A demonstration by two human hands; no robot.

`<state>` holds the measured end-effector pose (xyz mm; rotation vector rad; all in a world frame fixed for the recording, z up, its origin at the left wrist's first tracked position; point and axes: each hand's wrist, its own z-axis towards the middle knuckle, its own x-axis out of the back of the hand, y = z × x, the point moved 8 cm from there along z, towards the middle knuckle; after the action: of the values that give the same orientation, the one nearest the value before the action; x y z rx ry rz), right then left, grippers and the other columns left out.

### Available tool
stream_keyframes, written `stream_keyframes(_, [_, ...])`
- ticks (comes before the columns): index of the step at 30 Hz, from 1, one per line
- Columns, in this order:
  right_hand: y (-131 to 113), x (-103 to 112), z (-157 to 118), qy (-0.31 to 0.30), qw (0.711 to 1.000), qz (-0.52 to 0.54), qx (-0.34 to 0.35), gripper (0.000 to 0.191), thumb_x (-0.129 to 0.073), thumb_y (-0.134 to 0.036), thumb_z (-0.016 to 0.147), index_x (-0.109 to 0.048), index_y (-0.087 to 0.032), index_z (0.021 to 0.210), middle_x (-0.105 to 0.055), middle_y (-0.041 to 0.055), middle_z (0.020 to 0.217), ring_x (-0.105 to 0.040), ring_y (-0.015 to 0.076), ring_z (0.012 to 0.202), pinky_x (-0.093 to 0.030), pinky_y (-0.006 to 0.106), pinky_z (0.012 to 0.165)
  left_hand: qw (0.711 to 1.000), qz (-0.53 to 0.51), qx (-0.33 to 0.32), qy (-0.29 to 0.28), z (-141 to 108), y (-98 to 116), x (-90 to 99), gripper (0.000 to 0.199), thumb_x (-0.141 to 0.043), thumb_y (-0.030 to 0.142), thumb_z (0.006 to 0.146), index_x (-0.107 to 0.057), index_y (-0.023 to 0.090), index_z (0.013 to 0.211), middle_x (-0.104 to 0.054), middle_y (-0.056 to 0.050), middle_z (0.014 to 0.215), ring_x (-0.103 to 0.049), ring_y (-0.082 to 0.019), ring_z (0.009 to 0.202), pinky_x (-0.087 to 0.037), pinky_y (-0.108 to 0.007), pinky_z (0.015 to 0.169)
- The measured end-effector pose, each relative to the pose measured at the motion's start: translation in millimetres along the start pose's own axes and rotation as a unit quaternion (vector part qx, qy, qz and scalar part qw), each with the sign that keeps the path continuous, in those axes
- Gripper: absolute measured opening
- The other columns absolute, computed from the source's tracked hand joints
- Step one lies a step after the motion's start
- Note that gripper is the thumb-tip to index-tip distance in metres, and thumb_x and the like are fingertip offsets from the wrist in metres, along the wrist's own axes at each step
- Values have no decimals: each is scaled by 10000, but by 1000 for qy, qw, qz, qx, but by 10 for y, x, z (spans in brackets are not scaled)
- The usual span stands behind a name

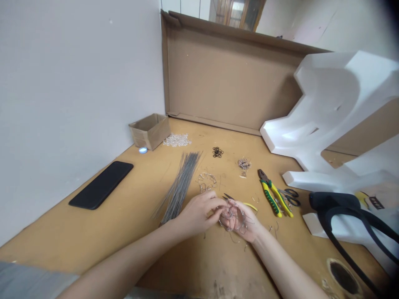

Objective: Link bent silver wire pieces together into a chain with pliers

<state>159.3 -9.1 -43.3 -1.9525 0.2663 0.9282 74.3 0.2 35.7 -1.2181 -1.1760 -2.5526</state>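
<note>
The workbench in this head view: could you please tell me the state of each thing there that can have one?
Left hand: pinching the bent wire cluster.
Right hand: cradling the cluster.
Straight wires: lying loose in a fanned bundle.
Yellow-green pliers: lying flat, jaws shut.
Scissors: lying flat beside the pliers.
Cardboard box: open-topped.

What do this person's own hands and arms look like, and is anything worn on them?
Both the left hand and the right hand are bare, with no gloves, and no ring or watch shows. The forearms are bare too. A grey sleeve appears at the lower left edge, by the left arm.
</note>
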Motion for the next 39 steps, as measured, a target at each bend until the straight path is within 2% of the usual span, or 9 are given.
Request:
stream_keyframes(9, [0,12,-15,25,1000,-4,9,246,-605,-374,744,-500,-158,690,-456,-40,565,-425,80,451,-284,203,437,991,109,-3,-72,3,0,-66,178,-425,178,816,-579,186,905,-511,-34,796,-492,-158,748,-375,-242,629])
stream_keyframes(16, [58,21,2,29,999,-29,-16,282,-596,-399,763,-488,-155,671,-390,-59,535,-363,60,435,-282,192,439,994,81,-3,-73,-1,-1,-45,138,-418,182,822,-550,167,858,-553,-37,800,-510,-151,724,-381,-247,634])
stream_keyframes(18, [62,36,3,36,999,-29,-17,275,-590,-392,771,-496,-153,673,-396,-54,539,-367,63,446,-292,191,441,998,34,15,-56,5,-13,-19,137,-417,199,832,-550,167,838,-561,-29,779,-508,-140,699,-382,-243,630])
stream_keyframes(21, [40,14,0,29,999,-36,-12,284,-555,-410,792,-523,-146,695,-404,-45,546,-380,68,454,-302,191,435,987,-133,86,-21,18,-119,9,121,-440,221,832,-545,161,826,-580,-18,754,-523,-123,694,-400,-231,636])
stream_keyframes(24, [10,-19,0,13,999,-42,-4,308,-529,-442,801,-542,-142,730,-416,-36,554,-413,76,461,-315,187,425,930,-328,164,-23,21,-256,-60,140,-507,277,804,-539,141,813,-593,-17,730,-547,-119,690,-425,-236,651])
stream_keyframes(26, [3,-22,6,5,999,-41,-3,321,-522,-461,796,-548,-144,753,-429,-32,561,-435,85,459,-335,189,411,895,-395,203,-35,17,-332,-104,179,-552,305,777,-551,133,824,-590,-8,708,-545,-110,669,-429,-243,663])
stream_keyframes(29, [12,7,19,3,999,-34,-7,316,-496,-457,810,-545,-149,755,-445,-32,572,-448,90,437,-364,198,382,873,-419,246,-40,3,-421,-106,206,-568,328,767,-589,135,836,-566,17,650,-517,-90,626,-411,-232,655])
stream_keyframes(33, [23,67,34,11,1000,-25,-8,294,-484,-439,825,-529,-161,738,-476,-31,574,-460,91,428,-378,197,367,861,-437,258,-44,-3,-425,-82,223,-587,345,749,-612,139,830,-570,17,642,-506,-92,625,-403,-234,651])
stream_keyframes(39, [52,132,55,30,999,-20,-14,293,-498,-447,818,-518,-169,727,-476,-39,536,-454,87,419,-359,184,362,878,-407,246,-52,5,-404,-82,231,-569,318,756,-581,142,905,-561,7,703,-503,-94,652,-399,-231,656])
